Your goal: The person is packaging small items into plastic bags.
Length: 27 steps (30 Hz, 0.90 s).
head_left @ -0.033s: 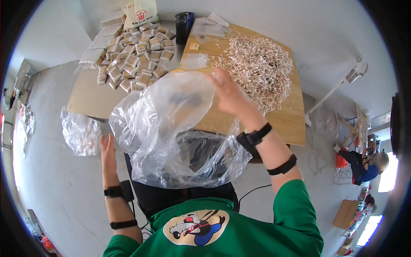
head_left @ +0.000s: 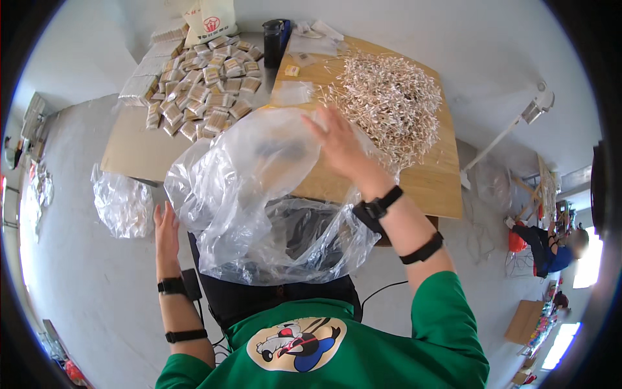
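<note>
A large clear plastic bag [head_left: 233, 175] lies crumpled across my lap, its upper part leaning on the front edge of the wooden table. My right hand [head_left: 340, 146] is over the table at the bag's upper right edge, fingers spread, beside a big heap of loose cotton swabs [head_left: 395, 104]. Whether its fingertips touch the plastic I cannot tell. To the left of the bag, my left hand [head_left: 166, 233] is raised with fingers stretched out, holding nothing. The inside of the bag is partly visible through the plastic.
Small packs of cotton swabs [head_left: 201, 91] cover the left table, with stacked packs [head_left: 139, 87] at its left edge. A black flask [head_left: 273, 44] and a white bag [head_left: 210, 23] stand behind. Another plastic bag [head_left: 123, 202] is low at the left. A person [head_left: 554, 253] sits far right.
My right hand has spread its fingers and shifted slightly left at the bag's edge. The left hand and the bag have hardly moved.
</note>
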{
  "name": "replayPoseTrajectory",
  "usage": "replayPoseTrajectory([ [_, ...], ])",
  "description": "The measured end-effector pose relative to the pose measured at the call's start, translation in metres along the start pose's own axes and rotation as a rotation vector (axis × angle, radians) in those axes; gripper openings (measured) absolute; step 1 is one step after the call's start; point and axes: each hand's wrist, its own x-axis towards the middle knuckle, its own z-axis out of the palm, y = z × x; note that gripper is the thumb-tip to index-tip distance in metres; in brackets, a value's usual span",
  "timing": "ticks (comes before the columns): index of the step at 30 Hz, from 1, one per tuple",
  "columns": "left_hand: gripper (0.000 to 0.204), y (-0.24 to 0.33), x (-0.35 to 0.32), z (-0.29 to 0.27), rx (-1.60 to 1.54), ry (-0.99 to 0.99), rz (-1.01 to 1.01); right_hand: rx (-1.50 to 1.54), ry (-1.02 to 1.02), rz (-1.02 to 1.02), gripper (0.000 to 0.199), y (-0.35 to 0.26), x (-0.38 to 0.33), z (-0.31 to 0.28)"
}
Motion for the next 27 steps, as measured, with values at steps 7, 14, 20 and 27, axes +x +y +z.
replayPoseTrajectory([
  [7, 0.055, -0.009, 0.002, 0.039, -0.214, -0.202, -0.286, 0.189, 0.093, 0.093, 0.023, -0.021, 0.020, 0.045],
  [14, 0.032, 0.018, -0.018, 0.036, -0.297, -0.342, -0.264, 0.437, 0.164, 0.192, 0.012, -0.042, 0.014, -0.069],
  [20, 0.035, 0.069, -0.066, 0.051, -0.395, -0.538, -0.158, 0.607, 0.154, 0.421, 0.014, -0.042, -0.019, -0.190],
  [27, 0.034, 0.116, -0.138, 0.109, -0.393, -0.687, -0.048, 0.576, 0.441, 0.465, 0.017, -0.040, -0.100, -0.319],
])
